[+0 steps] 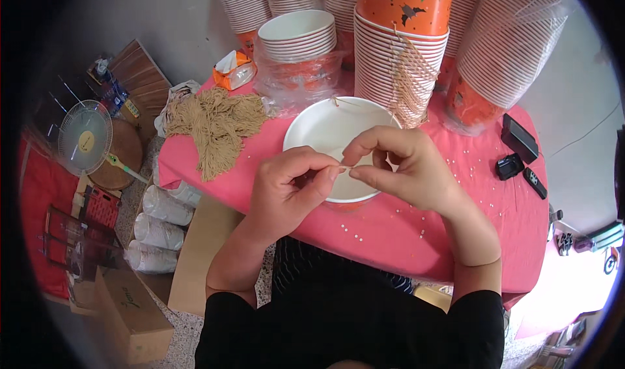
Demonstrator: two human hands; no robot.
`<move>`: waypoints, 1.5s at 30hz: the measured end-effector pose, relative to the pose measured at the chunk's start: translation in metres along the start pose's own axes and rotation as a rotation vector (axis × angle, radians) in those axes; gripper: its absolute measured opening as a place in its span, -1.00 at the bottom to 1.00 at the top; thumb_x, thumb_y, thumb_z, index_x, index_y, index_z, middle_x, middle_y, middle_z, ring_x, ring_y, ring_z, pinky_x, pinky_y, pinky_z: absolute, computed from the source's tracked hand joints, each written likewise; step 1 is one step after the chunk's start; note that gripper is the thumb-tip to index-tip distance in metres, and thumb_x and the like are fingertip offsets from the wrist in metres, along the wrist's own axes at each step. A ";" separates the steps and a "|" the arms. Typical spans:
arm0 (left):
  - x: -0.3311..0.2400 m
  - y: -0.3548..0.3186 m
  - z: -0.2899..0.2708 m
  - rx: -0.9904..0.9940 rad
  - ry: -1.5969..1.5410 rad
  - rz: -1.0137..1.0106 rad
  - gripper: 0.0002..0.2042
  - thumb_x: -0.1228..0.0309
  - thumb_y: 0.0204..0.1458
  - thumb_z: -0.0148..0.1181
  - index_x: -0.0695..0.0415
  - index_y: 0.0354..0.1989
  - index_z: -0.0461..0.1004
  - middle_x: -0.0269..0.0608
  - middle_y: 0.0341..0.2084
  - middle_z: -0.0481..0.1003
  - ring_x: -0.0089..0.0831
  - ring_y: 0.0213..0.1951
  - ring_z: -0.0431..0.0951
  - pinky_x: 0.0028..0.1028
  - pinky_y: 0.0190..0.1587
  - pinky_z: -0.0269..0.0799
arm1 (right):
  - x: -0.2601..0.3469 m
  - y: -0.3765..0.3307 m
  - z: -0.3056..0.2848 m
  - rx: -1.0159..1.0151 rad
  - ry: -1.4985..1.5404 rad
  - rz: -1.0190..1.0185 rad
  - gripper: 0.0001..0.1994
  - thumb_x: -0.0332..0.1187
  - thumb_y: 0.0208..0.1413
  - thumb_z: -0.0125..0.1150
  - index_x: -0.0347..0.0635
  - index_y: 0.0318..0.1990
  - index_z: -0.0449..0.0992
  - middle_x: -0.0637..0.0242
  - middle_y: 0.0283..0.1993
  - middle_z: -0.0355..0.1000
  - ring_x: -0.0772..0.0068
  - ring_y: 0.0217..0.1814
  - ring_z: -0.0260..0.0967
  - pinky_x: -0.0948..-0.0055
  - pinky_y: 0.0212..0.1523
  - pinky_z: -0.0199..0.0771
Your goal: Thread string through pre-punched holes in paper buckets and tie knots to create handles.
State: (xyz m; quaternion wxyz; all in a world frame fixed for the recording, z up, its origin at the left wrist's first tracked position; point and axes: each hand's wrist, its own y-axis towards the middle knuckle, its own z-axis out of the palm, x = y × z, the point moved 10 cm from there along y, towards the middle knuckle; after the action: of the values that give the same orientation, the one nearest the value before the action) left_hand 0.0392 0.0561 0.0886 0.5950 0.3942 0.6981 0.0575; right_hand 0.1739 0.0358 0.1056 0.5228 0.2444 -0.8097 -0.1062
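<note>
A: How are the hands posed?

B: With the open white bucket (pixel 303 135) taken as clock centre, the left forearm is extended from between seven and eight o'clock, the right from four. The left hand (pixel 286 188) is closed in a pinch, thumb against index finger, on a small pale piece (pixel 344 167); its other fingers are curled. The right hand (pixel 410 167) is arched, its thumb and bent index finger set at the same piece. Whether it is also gripped there cannot be told.

A: Where is the piece located?

B: It is held between the fingertips, above the bucket's opening. Its exact kind is too small to be determined.

A: What quantities are counted?

B: One open bucket is placed beneath the hands. One bundle of tan cords (pixel 218 125) is laid between nine and ten o'clock. One short bucket stack (pixel 297 40) is positioned at eleven, one tall bucket stack (pixel 390 63) at one. Three black objects (pixel 519 139) are grouped at three o'clock. White pellets (pixel 344 227) are scattered over the pink tablecloth (pixel 469 239).
</note>
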 end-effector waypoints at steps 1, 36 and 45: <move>-0.001 0.000 0.000 0.004 -0.002 0.018 -0.93 0.55 0.08 0.20 0.26 -0.29 0.56 -0.33 -0.54 0.49 -0.70 -0.55 0.35 -0.64 -0.52 0.22 | -0.008 0.000 0.005 0.059 0.106 0.088 -0.82 -0.52 -0.04 0.36 -0.24 -0.24 0.56 0.49 -0.38 0.49 0.79 -0.48 0.21 0.70 -0.51 0.17; -0.047 -0.058 0.036 0.094 0.771 0.718 -0.72 0.55 -0.23 0.24 0.24 -0.24 0.56 -0.24 -0.23 0.48 -0.45 -0.48 0.46 -0.49 -0.49 0.44 | 0.029 -0.019 0.030 0.397 -0.342 -0.360 -0.88 -0.58 -0.16 0.24 -0.23 -0.40 0.51 0.28 -0.37 0.43 0.16 -0.20 0.34 0.28 -0.20 0.40; -0.049 -0.059 0.035 0.085 0.745 0.736 -0.73 0.56 -0.23 0.25 0.24 -0.26 0.56 -0.21 -0.22 0.48 -0.41 -0.46 0.48 -0.47 -0.47 0.46 | 0.031 -0.021 0.034 0.410 -0.375 -0.375 -0.91 -0.54 -0.12 0.23 -0.22 -0.40 0.51 0.29 -0.37 0.43 0.19 -0.22 0.34 0.29 -0.21 0.41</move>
State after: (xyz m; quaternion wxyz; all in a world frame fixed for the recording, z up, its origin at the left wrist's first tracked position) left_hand 0.0407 -0.0279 0.0847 0.2306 0.5898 0.6794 0.3705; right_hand 0.1391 -0.0008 0.1064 0.2759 0.4656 -0.8372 -0.0787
